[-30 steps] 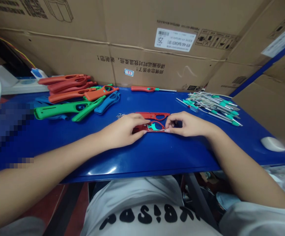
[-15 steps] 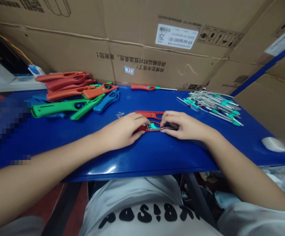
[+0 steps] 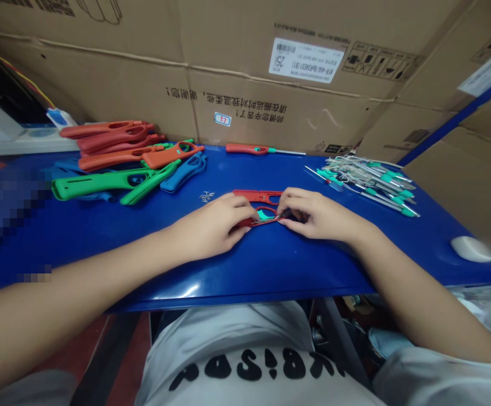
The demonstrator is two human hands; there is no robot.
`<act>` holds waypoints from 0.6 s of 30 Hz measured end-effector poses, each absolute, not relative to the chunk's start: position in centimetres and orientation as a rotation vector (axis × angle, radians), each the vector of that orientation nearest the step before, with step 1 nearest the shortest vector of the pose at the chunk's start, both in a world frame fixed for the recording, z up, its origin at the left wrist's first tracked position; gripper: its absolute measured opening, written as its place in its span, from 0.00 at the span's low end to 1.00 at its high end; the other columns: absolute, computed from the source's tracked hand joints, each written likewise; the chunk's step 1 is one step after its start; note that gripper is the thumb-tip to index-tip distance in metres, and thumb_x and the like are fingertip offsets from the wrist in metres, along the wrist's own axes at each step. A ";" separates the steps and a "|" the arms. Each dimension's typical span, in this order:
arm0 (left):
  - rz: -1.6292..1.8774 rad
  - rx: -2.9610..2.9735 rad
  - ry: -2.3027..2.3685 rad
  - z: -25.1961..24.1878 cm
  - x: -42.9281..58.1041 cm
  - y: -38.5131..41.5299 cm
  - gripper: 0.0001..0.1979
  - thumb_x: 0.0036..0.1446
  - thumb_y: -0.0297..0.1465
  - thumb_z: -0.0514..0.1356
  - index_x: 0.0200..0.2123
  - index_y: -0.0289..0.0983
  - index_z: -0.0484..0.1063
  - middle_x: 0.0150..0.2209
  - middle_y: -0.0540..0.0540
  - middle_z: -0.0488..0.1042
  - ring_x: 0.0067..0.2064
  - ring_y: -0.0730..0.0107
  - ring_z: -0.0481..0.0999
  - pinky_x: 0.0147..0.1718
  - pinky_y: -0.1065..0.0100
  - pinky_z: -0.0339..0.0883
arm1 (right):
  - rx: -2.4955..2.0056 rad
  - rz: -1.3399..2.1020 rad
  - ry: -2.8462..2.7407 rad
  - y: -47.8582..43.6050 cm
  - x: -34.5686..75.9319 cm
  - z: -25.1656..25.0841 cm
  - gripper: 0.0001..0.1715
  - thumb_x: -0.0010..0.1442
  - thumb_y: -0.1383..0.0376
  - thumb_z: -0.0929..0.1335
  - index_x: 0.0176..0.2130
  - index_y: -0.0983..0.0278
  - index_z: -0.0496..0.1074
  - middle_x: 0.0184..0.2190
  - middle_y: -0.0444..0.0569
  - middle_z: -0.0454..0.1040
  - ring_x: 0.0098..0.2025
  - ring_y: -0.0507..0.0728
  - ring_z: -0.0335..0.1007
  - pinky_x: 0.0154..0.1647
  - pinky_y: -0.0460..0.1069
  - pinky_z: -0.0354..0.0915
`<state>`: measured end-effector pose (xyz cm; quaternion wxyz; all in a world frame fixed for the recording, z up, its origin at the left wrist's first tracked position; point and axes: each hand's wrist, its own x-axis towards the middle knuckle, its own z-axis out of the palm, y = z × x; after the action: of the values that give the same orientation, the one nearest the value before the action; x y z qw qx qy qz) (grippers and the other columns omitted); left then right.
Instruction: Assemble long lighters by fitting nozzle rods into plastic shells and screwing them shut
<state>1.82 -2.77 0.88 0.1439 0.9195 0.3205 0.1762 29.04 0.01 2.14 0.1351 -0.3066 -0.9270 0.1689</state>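
At the middle of the blue table (image 3: pixel 101 237), my left hand (image 3: pixel 211 225) lies over the left part of a red plastic handle shell (image 3: pixel 266 217), fingers closed on it. A teal trigger piece (image 3: pixel 264 214) sits inside that shell. My right hand (image 3: pixel 313 213) pinches the shell's right end, where thin metal parts show between the fingertips. A second red shell (image 3: pixel 258 195) lies just behind, touching neither hand that I can tell.
A heap of red, orange, green and blue handle shells (image 3: pixel 127 163) lies at the back left. An assembled red lighter (image 3: pixel 254 150) rests along the cardboard boxes (image 3: pixel 245 73). Several metal rods with teal ends (image 3: pixel 368 177) are piled at the right. A white object (image 3: pixel 469 248) sits far right.
My right hand slid left onto the shell's right end and closed its fingertips there. The left hand stayed in place on the shell.
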 end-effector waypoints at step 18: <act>0.500 2.670 0.936 1.0 2.0 -3.3 0.14 0.65 0.26 0.55 0.50 0.38 0.76 0.48 0.41 0.76 0.50 0.57 0.73 0.52 0.57 0.68 | -0.845 0.555 -2.666 -0.1 28.7 2.1 0.06 0.64 0.66 0.68 0.43 0.62 0.73 0.42 0.50 0.71 0.33 0.52 0.65 0.34 0.47 0.62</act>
<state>2.01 -3.31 1.05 0.1336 0.9210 0.3228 0.1726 28.67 -0.14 2.09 0.1447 -0.2933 -0.9252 0.1926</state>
